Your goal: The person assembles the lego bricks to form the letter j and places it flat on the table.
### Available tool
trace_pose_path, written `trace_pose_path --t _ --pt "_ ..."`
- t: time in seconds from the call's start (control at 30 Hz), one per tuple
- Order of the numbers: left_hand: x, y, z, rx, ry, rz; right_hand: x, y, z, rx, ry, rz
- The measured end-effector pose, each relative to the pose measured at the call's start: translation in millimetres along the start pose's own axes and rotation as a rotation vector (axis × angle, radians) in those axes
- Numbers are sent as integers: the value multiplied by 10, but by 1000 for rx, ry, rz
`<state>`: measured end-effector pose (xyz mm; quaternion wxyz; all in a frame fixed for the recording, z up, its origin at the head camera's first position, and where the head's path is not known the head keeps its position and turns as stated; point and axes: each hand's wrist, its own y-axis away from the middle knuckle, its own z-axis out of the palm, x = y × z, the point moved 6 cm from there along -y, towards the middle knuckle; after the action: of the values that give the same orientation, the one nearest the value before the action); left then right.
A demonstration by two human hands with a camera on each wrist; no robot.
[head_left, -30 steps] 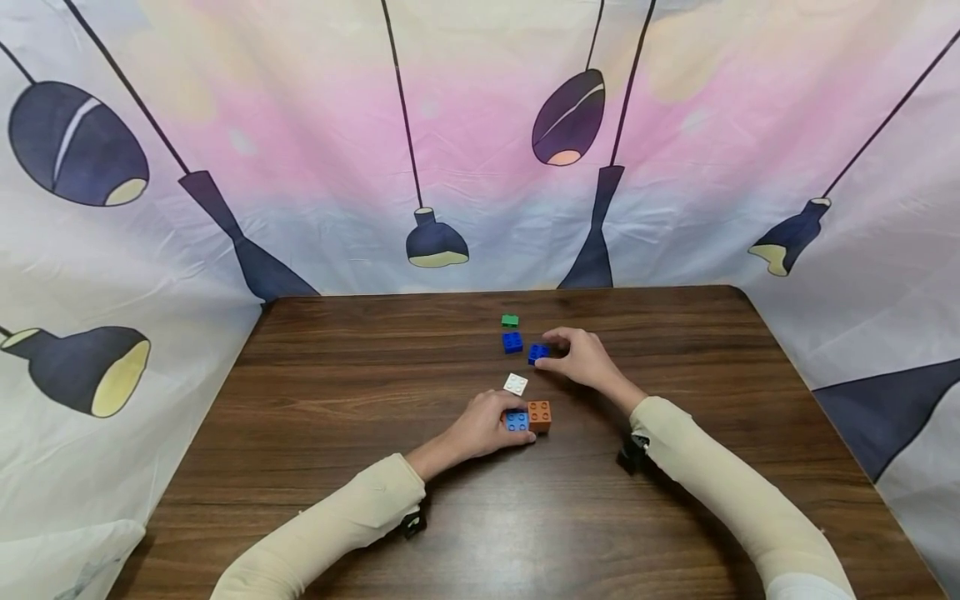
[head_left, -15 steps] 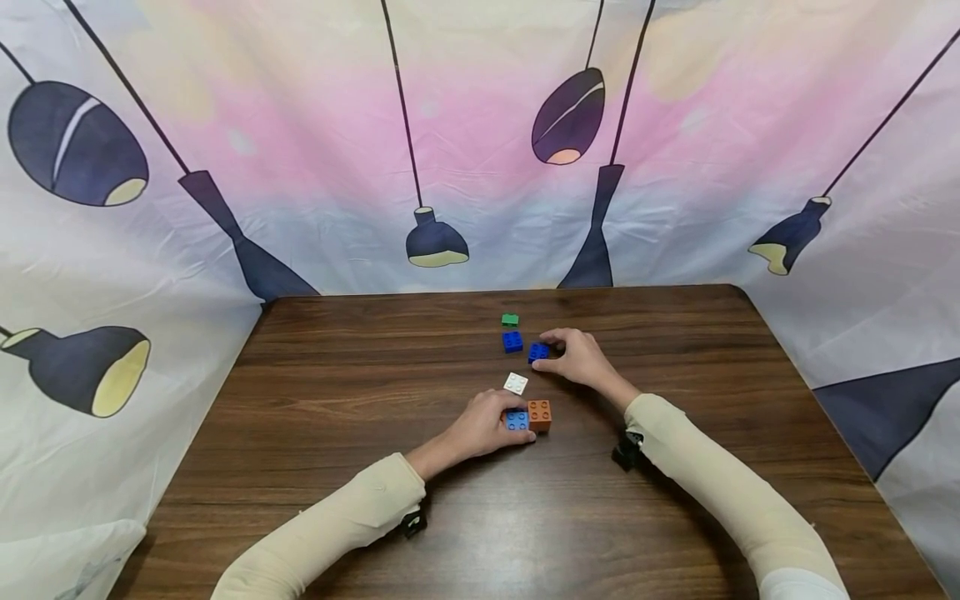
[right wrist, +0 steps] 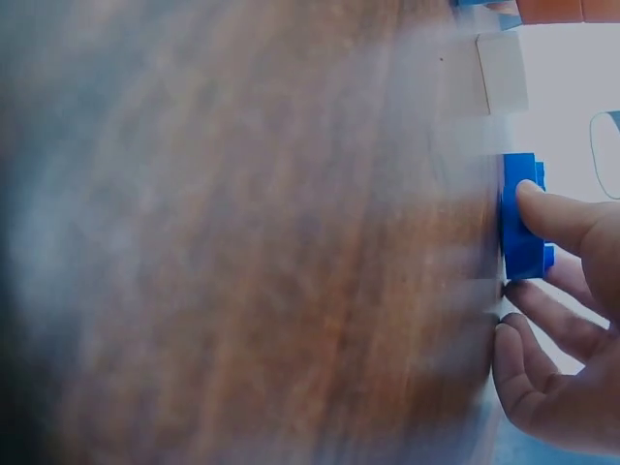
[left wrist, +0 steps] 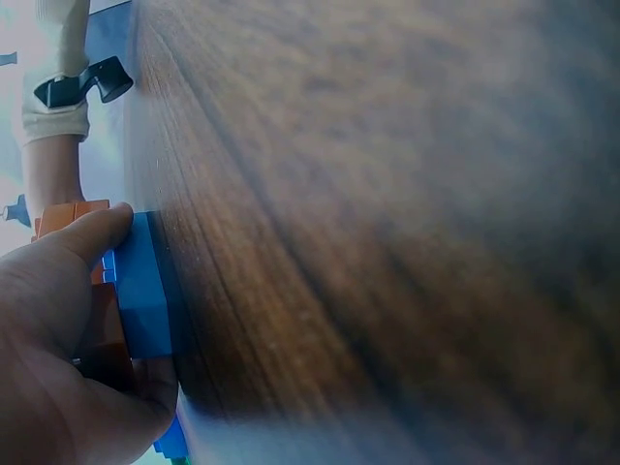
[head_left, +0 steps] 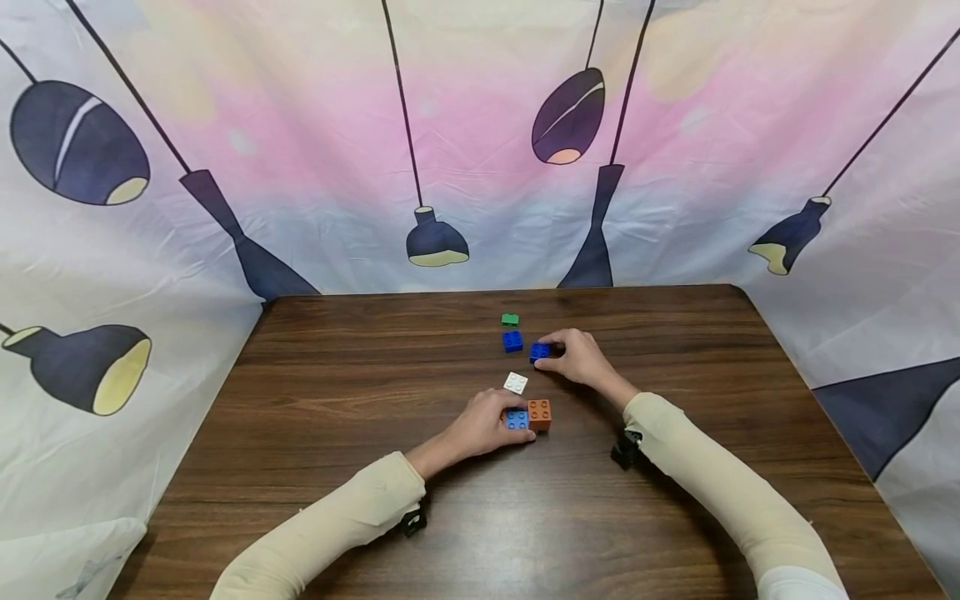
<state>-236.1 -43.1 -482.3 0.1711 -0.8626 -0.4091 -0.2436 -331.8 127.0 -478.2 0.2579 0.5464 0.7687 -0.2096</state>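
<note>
Gripping near light-blue block in left hand, apparently to steady it, and pinching rightmost dark-blue block in right hand.

Beside an orange studded plastic brick, a light-blue studded brick is gripped; beyond, a dark-blue studded brick is pinched.

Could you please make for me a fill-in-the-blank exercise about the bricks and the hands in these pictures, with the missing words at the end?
1. The left hand holds the light blue brick; in the head view, the brick just right of it is ____.
2. The right hand holds one dark blue brick; the head view shows ____ of this colour.
3. The white brick lies on the table, whose colour is ____.
4. The brick nearest the table's far edge is ____.

Missing words: orange; two; brown; green.
</note>
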Motion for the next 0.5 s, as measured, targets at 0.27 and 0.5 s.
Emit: trace_pose_path --t 0.27,0.5 --pt "6 1 -2 -5 15 -1 6 36 -78 17 -19 -12" --pt "8 -3 2 1 12 0 -46 102 -181 28 -44 -13"
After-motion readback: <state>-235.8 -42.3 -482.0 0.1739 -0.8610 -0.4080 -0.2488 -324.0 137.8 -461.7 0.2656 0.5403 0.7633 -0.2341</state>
